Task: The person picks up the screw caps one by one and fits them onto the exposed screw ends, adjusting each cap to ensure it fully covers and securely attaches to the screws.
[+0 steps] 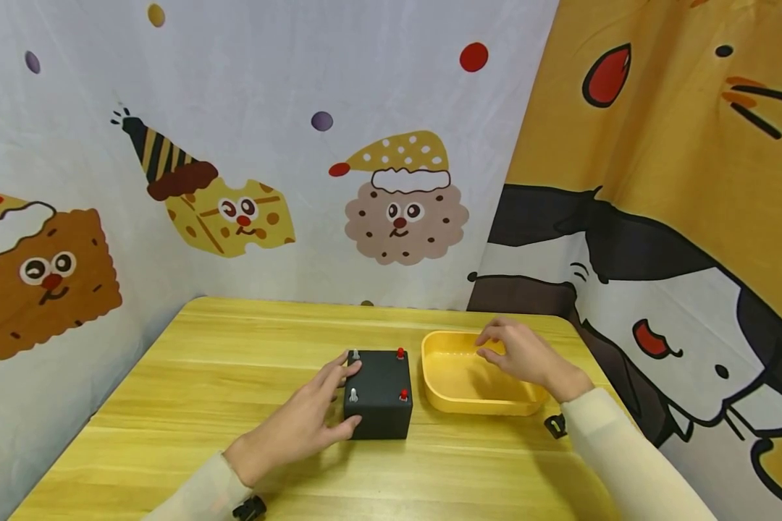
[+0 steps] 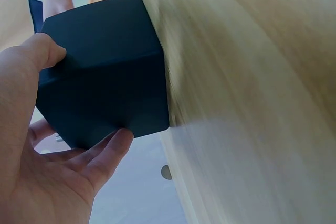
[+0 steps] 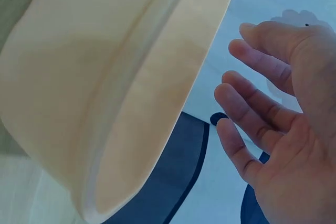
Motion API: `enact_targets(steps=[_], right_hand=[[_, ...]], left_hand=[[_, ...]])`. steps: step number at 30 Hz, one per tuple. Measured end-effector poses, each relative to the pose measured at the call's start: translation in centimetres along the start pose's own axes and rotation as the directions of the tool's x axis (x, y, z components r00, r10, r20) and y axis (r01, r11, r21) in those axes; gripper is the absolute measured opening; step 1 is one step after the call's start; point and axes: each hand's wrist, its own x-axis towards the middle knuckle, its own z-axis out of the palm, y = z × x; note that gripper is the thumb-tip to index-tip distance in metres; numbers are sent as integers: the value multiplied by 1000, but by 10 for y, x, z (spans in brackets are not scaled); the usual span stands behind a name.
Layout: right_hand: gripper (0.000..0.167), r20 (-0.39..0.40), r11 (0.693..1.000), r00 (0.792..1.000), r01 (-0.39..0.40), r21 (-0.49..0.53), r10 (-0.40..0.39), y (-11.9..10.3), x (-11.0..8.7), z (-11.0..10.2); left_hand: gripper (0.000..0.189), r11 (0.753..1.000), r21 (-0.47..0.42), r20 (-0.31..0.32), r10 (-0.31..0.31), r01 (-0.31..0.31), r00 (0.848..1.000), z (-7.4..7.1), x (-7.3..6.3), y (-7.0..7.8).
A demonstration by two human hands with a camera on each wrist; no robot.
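Head view: you are gripping the left side of the black box [image 1: 379,376] between the thumb and fingers of your left hand [image 1: 306,421]. Your right hand [image 1: 521,352] is hovering over the yellow tray [image 1: 485,407], fingers loosely curved, with nothing visible between them. For steady work, you should probably be bracing the box flat and leaving its upright pale fittings [image 1: 354,396] free of your fingertips. It is sitting on the table [image 1: 169,405], just left of the tray, looking dark and smooth, with red fittings [image 1: 404,395] standing along its right.
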Motion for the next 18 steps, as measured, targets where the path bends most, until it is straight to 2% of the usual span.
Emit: enact_targets(steps=[18], right_hand=[[15, 48, 989, 992, -116, -95, 121, 17, 7, -9]], left_hand=[[88, 1000, 16, 2, -4, 4, 1000, -1, 0, 1]])
